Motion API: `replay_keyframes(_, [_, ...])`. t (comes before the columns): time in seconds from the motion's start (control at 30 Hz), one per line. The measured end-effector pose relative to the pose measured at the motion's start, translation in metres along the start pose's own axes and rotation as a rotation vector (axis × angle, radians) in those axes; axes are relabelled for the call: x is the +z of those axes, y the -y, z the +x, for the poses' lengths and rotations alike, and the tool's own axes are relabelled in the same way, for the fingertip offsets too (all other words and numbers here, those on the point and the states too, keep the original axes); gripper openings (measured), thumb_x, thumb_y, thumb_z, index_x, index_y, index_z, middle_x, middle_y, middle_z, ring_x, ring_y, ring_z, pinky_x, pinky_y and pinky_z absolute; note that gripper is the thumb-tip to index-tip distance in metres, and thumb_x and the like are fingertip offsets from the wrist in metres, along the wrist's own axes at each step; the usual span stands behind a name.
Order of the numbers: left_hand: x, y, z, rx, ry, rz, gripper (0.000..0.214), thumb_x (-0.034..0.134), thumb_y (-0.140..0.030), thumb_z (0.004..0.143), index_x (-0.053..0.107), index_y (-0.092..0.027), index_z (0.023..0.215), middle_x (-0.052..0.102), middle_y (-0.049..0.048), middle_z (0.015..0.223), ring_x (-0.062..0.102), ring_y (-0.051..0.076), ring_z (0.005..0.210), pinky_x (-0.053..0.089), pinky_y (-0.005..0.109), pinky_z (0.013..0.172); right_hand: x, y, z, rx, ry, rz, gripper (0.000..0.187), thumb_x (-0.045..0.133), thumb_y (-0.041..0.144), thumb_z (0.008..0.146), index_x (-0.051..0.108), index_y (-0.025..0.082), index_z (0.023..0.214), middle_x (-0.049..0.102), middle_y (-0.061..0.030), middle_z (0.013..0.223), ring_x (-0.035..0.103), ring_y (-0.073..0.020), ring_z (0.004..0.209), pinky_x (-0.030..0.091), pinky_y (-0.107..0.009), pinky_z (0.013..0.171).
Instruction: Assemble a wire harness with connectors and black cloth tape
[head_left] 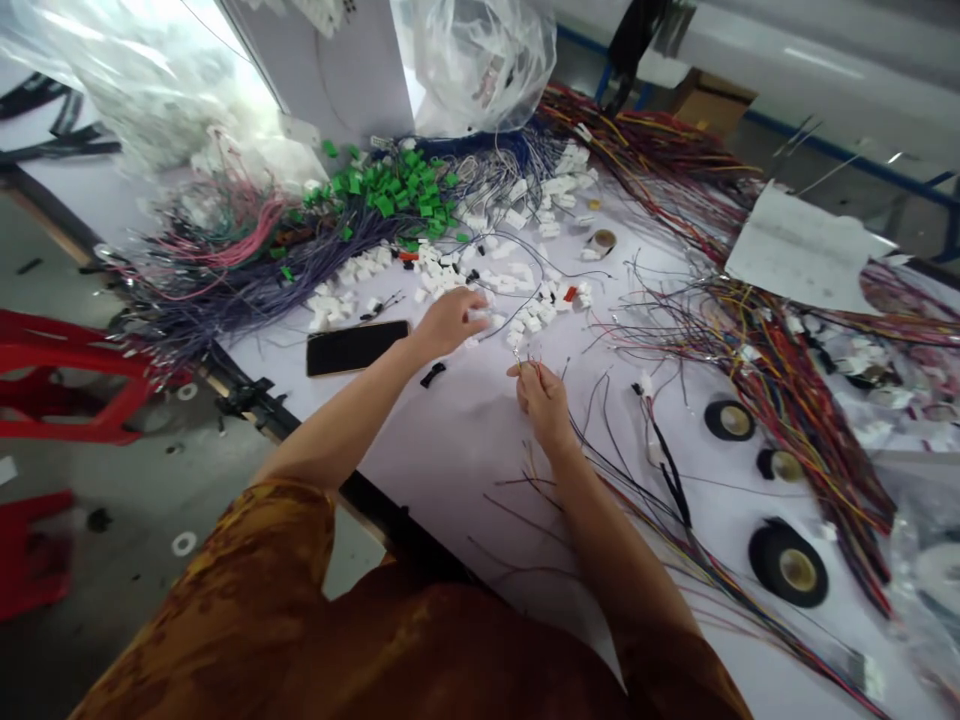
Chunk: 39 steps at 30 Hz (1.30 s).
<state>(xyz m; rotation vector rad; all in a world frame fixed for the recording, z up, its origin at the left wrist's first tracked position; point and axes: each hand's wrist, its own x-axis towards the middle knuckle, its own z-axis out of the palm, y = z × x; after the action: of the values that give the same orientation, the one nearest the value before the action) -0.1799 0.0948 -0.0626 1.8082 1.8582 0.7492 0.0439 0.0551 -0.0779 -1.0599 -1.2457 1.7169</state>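
Observation:
My left hand (450, 320) reaches out over a scatter of small white plastic connectors (517, 285) on the white table (465, 430), its fingers curled down onto one of them. My right hand (541, 395) is closed in a pinch on a few thin wires (525, 352) whose ends stick up between the fingers. More thin dark wires (600, 470) trail from under that wrist toward me.
A black phone (356, 347) lies left of my left hand. Green connectors (397, 190) on purple wire bundles (247, 270) lie at the back left. Multicoloured wire looms (787, 370) run down the right, with black tape rolls (787, 562), a paper sheet (802, 250) and plastic bags (480, 55). Red stools (67, 380) stand left.

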Motion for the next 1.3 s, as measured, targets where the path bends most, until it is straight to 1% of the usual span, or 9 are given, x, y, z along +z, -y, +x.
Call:
replay_keyframes(0.27, [0.023, -0.016, 0.019, 0.125, 0.038, 0.133, 0.017, 0.061, -0.022, 0.085, 0.07, -0.017, 0.098, 0.065, 0.0135, 0.116, 0.057, 0.031, 0.115, 0.043, 0.041, 0.101, -0.005, -0.001, 0.002, 0.038, 0.025, 0.082, 0.03, 0.06, 0.046, 0.087, 0.062, 0.018, 0.097, 0.028, 0.0109, 0.053, 0.019, -0.0061, 0.044, 0.016, -0.022, 0.042])
replay_keyframes(0.4, [-0.008, 0.004, 0.024, 0.066, -0.066, -0.039, 0.026, 0.062, -0.028, 0.086, 0.067, -0.019, 0.11, 0.067, 0.0099, 0.116, 0.062, 0.021, 0.097, 0.047, 0.032, 0.087, -0.007, -0.003, 0.001, 0.018, 0.039, 0.075, 0.027, 0.061, 0.045, 0.087, 0.062, 0.019, 0.095, 0.031, 0.0099, 0.055, 0.022, -0.0063, 0.045, 0.018, -0.022, 0.043])
replay_keyframes(0.5, [-0.042, 0.031, 0.026, -0.08, -0.22, -0.014, 0.014, 0.062, -0.022, 0.08, 0.068, -0.018, 0.091, 0.07, 0.0078, 0.099, 0.06, 0.019, 0.084, 0.046, 0.032, 0.08, -0.007, -0.004, 0.0, 0.011, 0.037, 0.07, 0.024, 0.062, 0.045, 0.087, 0.06, 0.021, 0.091, 0.032, 0.0094, 0.056, 0.024, -0.0066, 0.046, 0.018, -0.022, 0.043])
replay_keyframes(0.6, [-0.057, 0.051, 0.026, -0.175, -0.147, 0.102, 0.012, 0.071, -0.019, 0.068, 0.067, -0.018, 0.079, 0.068, 0.0066, 0.086, 0.058, 0.02, 0.077, 0.044, 0.033, 0.077, -0.006, -0.005, -0.001, 0.001, 0.027, 0.049, 0.022, 0.062, 0.043, 0.087, 0.057, 0.021, 0.087, 0.032, 0.0095, 0.055, 0.024, -0.0066, 0.046, 0.019, -0.022, 0.043])
replay_keyframes(0.7, [-0.053, 0.057, 0.027, -0.178, -0.132, 0.118, 0.005, 0.069, -0.02, 0.07, 0.065, -0.018, 0.073, 0.067, 0.0067, 0.08, 0.058, 0.022, 0.078, 0.043, 0.035, 0.077, -0.006, -0.003, 0.0, -0.004, 0.019, 0.07, 0.021, 0.061, 0.04, 0.087, 0.053, 0.022, 0.083, 0.033, 0.0101, 0.055, 0.025, -0.0059, 0.045, 0.02, -0.021, 0.043])
replay_keyframes(0.8, [-0.047, 0.045, 0.022, -0.162, -0.333, 0.009, 0.006, 0.067, -0.022, 0.076, 0.061, -0.02, 0.073, 0.066, 0.0058, 0.081, 0.059, 0.021, 0.082, 0.044, 0.034, 0.079, -0.006, 0.001, 0.0, 0.007, 0.021, 0.143, 0.019, 0.06, 0.038, 0.087, 0.049, 0.023, 0.084, 0.033, 0.0119, 0.052, 0.024, -0.0055, 0.043, 0.019, -0.021, 0.042])
replay_keyframes(0.9, [-0.042, 0.015, 0.003, -0.163, -0.537, -0.381, 0.016, 0.066, -0.033, 0.083, 0.055, -0.022, 0.079, 0.067, 0.0031, 0.088, 0.062, 0.015, 0.078, 0.047, 0.028, 0.07, -0.008, 0.005, 0.001, 0.019, 0.046, 0.158, 0.019, 0.058, 0.036, 0.087, 0.045, 0.023, 0.086, 0.041, 0.0122, 0.053, 0.027, -0.0045, 0.04, 0.02, -0.02, 0.041])
replay_keyframes(1.1, [0.004, -0.043, -0.064, -0.436, 0.004, -1.129, 0.04, 0.086, -0.034, 0.065, 0.05, -0.017, 0.065, 0.07, 0.004, 0.086, 0.058, 0.005, 0.059, 0.042, 0.018, 0.052, -0.008, 0.006, 0.001, 0.021, 0.14, 0.141, 0.018, 0.05, 0.037, 0.092, 0.04, 0.024, 0.087, 0.061, 0.0068, 0.073, 0.04, -0.0033, 0.041, 0.026, -0.021, 0.042])
replay_keyframes(1.3, [0.033, -0.045, -0.081, -0.494, 0.046, -1.321, 0.035, 0.089, -0.038, 0.065, 0.067, -0.015, 0.08, 0.072, 0.0035, 0.09, 0.064, 0.007, 0.069, 0.05, 0.017, 0.06, -0.004, 0.004, 0.0, 0.031, 0.216, 0.073, 0.015, 0.05, 0.033, 0.092, 0.042, 0.022, 0.084, 0.06, 0.0063, 0.071, 0.034, -0.0034, 0.044, 0.025, -0.021, 0.044])
